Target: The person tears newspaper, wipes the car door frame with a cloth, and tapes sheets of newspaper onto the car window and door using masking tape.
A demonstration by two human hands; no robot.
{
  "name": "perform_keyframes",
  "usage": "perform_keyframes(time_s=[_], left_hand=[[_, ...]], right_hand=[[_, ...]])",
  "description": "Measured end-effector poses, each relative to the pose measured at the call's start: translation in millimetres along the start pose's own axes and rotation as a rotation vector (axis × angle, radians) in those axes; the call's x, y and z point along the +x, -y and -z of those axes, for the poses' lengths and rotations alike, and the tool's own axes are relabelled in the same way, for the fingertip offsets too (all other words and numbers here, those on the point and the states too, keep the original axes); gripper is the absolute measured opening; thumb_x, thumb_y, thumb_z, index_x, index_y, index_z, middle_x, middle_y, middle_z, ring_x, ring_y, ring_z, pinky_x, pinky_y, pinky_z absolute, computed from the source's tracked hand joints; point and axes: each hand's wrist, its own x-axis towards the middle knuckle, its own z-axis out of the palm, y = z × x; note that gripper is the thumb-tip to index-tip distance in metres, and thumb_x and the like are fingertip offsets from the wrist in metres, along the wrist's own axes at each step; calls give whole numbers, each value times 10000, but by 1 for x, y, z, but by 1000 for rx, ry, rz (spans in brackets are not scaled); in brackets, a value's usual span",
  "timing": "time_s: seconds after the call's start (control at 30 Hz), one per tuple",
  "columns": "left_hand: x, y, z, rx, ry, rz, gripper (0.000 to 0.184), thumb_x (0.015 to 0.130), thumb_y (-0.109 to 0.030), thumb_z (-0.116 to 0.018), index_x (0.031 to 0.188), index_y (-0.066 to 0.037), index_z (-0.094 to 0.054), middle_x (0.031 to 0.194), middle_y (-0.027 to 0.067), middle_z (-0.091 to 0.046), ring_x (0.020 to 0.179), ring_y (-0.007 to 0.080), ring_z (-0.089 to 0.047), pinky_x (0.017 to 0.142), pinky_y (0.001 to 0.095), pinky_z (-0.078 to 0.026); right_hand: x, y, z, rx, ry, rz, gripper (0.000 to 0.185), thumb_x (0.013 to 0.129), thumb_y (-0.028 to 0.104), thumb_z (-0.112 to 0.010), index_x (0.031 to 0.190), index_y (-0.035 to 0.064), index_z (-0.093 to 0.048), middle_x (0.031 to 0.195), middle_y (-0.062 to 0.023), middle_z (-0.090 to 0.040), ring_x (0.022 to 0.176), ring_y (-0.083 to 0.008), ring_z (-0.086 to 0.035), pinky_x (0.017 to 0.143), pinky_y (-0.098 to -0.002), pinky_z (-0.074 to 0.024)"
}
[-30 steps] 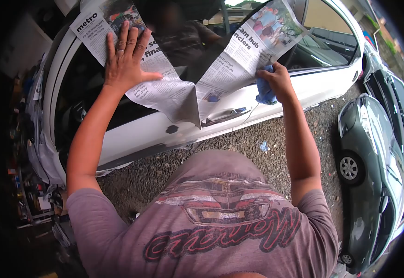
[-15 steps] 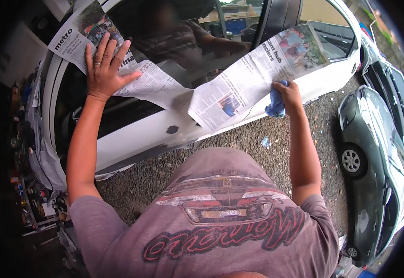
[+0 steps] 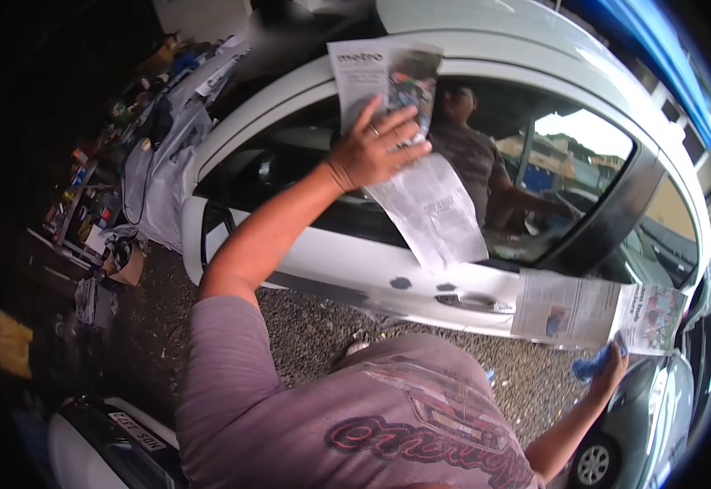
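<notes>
Two newspaper pieces counted. The upper newspaper piece point(image 3: 441, 213) is held over one side window point(image 3: 494, 187) of one white car point(image 3: 355, 265) by the left hand point(image 3: 381, 151), fingers spread wide. The lower newspaper piece point(image 3: 571, 308) and one blue cloth point(image 3: 590, 364) are gripped in the right hand point(image 3: 611, 375), fingers closed narrow. One grey car point(image 3: 655, 416) is seen nearby.

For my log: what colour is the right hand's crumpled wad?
The crumpled wad is blue, clearest in the head view.
</notes>
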Motion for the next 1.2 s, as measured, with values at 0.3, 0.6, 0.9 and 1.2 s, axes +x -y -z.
perform_keyframes(time_s=[0.3, 0.6, 0.9, 1.2], left_hand=[[61, -97, 100, -560, -186, -69, 408, 973, -298, -729, 1381, -300, -740, 1224, 37, -690, 1425, 287, -589, 1280, 643, -299], [49, -103, 138, -562, -111, -26, 438, 991, -368, -705, 1429, -359, -702, 1302, 12, -669, 1455, 267, -558, 1281, 672, -246], [-4, -97, 139, -574, 12, 143, 803, 925, -620, -721, 1642, -387, -444, 1524, 90, -545, 1576, 335, -387, 1256, 749, -203], [-54, -57, 195, -443, 27, 427, 1199, 771, -713, -825, 1711, -189, -297, 1649, 209, -398, 1601, 457, -279, 1233, 764, -181]], right_hand=[[-40, 154, -156, -243, 392, 145, 468, 992, 128, -709, 1423, 10, -569, 1169, -90, -670, 1000, -166, -646, 874, -313, -538], [-135, 188, -309, -326, 1120, 99, 401, 951, -57, -739, 1323, -24, -592, 1131, -92, -721, 1028, -173, -707, 904, -358, -589], [-216, 209, -394, 21, 1638, 43, 356, 1000, 130, -754, 1295, -48, -666, 1146, -53, -724, 1027, -136, -654, 883, -324, -530], [-249, 209, -457, -203, 1577, 95, 275, 959, -51, -729, 1232, -23, -705, 1144, -53, -770, 1016, -104, -684, 896, -273, -534]])
